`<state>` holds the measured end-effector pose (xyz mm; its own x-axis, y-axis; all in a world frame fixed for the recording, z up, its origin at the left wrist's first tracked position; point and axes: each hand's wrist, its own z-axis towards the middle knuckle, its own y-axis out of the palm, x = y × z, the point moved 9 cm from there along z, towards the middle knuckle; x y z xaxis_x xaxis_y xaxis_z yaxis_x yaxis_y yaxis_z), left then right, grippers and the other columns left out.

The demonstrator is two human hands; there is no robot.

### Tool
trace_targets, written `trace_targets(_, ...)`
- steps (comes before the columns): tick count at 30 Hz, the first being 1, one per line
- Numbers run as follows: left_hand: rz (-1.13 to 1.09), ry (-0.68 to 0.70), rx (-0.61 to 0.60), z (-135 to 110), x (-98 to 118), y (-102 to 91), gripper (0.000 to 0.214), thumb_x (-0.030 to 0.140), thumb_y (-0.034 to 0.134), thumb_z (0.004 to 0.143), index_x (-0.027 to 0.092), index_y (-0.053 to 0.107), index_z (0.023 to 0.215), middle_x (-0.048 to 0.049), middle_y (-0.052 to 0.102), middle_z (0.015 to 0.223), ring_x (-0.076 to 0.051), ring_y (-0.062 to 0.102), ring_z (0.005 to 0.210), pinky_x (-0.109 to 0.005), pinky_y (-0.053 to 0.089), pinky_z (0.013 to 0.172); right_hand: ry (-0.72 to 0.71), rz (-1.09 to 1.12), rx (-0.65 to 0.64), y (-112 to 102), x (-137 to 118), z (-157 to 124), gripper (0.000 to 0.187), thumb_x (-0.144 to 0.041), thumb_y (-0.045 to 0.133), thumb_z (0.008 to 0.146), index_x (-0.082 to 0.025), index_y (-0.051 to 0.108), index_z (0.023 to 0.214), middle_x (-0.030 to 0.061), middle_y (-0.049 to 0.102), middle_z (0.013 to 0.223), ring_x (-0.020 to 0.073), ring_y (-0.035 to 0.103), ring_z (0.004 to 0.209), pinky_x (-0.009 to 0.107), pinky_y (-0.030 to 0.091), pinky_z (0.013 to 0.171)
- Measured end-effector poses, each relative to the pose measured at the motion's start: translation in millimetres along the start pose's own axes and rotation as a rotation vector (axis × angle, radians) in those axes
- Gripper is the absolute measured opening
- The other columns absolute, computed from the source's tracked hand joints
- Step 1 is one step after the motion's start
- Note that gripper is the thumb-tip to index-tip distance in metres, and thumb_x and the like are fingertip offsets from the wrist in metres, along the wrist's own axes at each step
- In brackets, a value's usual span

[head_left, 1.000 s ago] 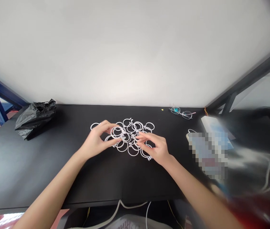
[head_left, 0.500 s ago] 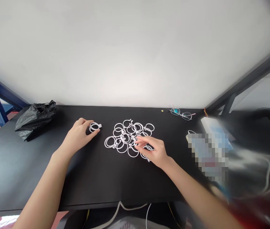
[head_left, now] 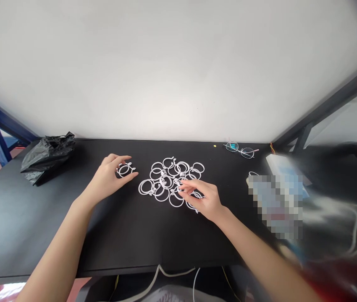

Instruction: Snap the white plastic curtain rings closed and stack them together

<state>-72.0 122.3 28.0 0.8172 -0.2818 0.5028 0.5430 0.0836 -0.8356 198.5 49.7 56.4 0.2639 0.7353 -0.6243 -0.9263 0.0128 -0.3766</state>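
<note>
One smooth black desk (head_left: 128,239). Mid-frame, a heap of skinny white rings (head_left: 162,172), over a dozen, too tangled to count. One crinkly black plastic bag (head_left: 48,157), far left. Right hand (head_left: 205,201)'s at the heap, can't tell if it's pinching; left hand (head_left: 105,177)'s spread. One pair of round-lensed wire glasses (head_left: 239,150), right. Looks like two overlapping rings (head_left: 133,169) between left thumb and fingers.

Left hand (head_left: 104,178): bare; we see slender fingers (head_left: 122,159) and a narrow wrist (head_left: 84,201).
Right hand (head_left: 208,201): bare as well, matching our other in its slim build.
Left forearm (head_left: 59,247): ours shows uncovered, thickening gradually below the wrist.
Right forearm (head_left: 254,243): uncovered too, smooth in outline.
Nails: too small for us to judge.
</note>
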Motion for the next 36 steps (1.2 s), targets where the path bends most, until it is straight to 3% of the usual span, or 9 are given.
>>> trace_targets(2, -0.149, 0.088, -0.132, -1.7, 22.4, 10.4, 0.053, 0.057, 0.067, 0.08, 0.023, 0.061, 0.121, -0.0057, 0.058, 0.099, -0.022, 0.058, 0.087, -0.034, 0.052, 0.078, 0.001, 0.005, 0.004, -0.3, 0.4, -0.1, 0.026, -0.017, 0.069, 0.087, -0.021, 0.068, 0.113, 0.0039, 0.076, 0.084, 0.0147, 0.072, 0.068, 0.027, 0.064, 0.063)
trace_targets(5, -0.191, 0.159, -0.342, -10.2, 42.8, 33.1, 0.057, 0.057, 0.074, 0.074, 0.026, 0.061, 0.12, -0.0046, 0.059, 0.103, -0.021, 0.058, 0.088, -0.032, 0.052, 0.076, 0.004, 0.008, 0.006, -0.6, 1.3, -0.5, 0.027, -0.016, 0.07, 0.086, -0.02, 0.068, 0.113, 0.0041, 0.076, 0.084, 0.0147, 0.072, 0.067, 0.026, 0.063, 0.062)
trace_targets(8, -0.166, 0.173, -0.406, -15.7, 45.9, 47.5, 0.055, 0.054, 0.074, 0.075, 0.025, 0.061, 0.12, -0.0069, 0.058, 0.113, -0.023, 0.059, 0.095, -0.035, 0.052, 0.082, 0.004, 0.005, 0.007, -0.8, 1.3, -0.6, 0.028, -0.014, 0.07, 0.086, -0.02, 0.068, 0.113, 0.0043, 0.076, 0.084, 0.0146, 0.072, 0.067, 0.026, 0.063, 0.062)
trace_targets(12, -0.169, 0.16, -0.43, -16.5, 42.2, 54.9, 0.046, 0.052, 0.069, 0.08, 0.024, 0.063, 0.116, -0.0066, 0.058, 0.113, -0.023, 0.059, 0.094, -0.035, 0.053, 0.082, -0.01, -0.001, 0.012, -1.0, -0.3, -0.2, 0.028, -0.015, 0.07, 0.086, -0.02, 0.068, 0.113, 0.0041, 0.076, 0.083, 0.0144, 0.072, 0.067, 0.026, 0.063, 0.061)
trace_targets(18, -0.191, 0.145, -0.434, -14.1, 42.3, 51.3, 0.04, 0.049, 0.07, 0.08, 0.025, 0.063, 0.111, -0.0038, 0.061, 0.107, -0.02, 0.06, 0.09, -0.033, 0.053, 0.078, -0.013, -0.021, 0.008, -0.7, -1.3, 0.5, 0.026, -0.017, 0.069, 0.088, -0.022, 0.067, 0.113, 0.0035, 0.076, 0.083, 0.0143, 0.071, 0.066, 0.026, 0.063, 0.061)
trace_targets(25, -0.319, 0.135, -0.326, -8.5, 47.9, 40.9, 0.043, 0.05, 0.077, 0.075, 0.022, 0.064, 0.106, -0.0038, 0.063, 0.101, -0.019, 0.062, 0.087, -0.033, 0.055, 0.078, 0.002, -0.022, 0.0, 0.9, 0.6, 0.0, 0.023, -0.02, 0.067, 0.089, -0.022, 0.068, 0.112, 0.0032, 0.076, 0.083, 0.0142, 0.071, 0.067, 0.026, 0.064, 0.061)
trace_targets(30, -0.368, 0.115, -0.245, -7.0, 50.1, 35.2, 0.034, 0.042, 0.074, 0.079, 0.021, 0.066, 0.103, -0.0017, 0.062, 0.089, -0.014, 0.06, 0.071, -0.029, 0.055, 0.065, 0.009, -0.016, -0.009, 1.4, 1.9, -1.5, 0.024, -0.02, 0.067, 0.089, -0.022, 0.068, 0.113, 0.0035, 0.076, 0.084, 0.0145, 0.072, 0.068, 0.026, 0.064, 0.061)
trace_targets(33, -0.493, 0.059, -0.242, -9.2, 53.1, 38.9, 0.037, 0.038, 0.074, 0.08, 0.02, 0.065, 0.11, 0.0006, 0.062, 0.079, -0.014, 0.06, 0.068, -0.026, 0.054, 0.062, 0.008, -0.005, -0.008, 1.4, 1.5, -1.8, 0.025, -0.018, 0.068, 0.088, -0.022, 0.067, 0.113, 0.0034, 0.075, 0.084, 0.0146, 0.072, 0.069, 0.027, 0.064, 0.062)
trace_targets(36, -0.767, -0.021, -0.292, -13.9, 64.1, 52.8, 0.044, 0.034, 0.076, 0.079, 0.019, 0.063, 0.118, 0.0026, 0.061, 0.073, -0.012, 0.06, 0.062, -0.026, 0.055, 0.061, 0.019, 0.016, -0.047, 6.5, 2.0, -2.7, 0.034, -0.018, 0.07, 0.087, -0.023, 0.064, 0.12, 0.0042, 0.075, 0.089, 0.014, 0.071, 0.068, 0.026, 0.062, 0.061)
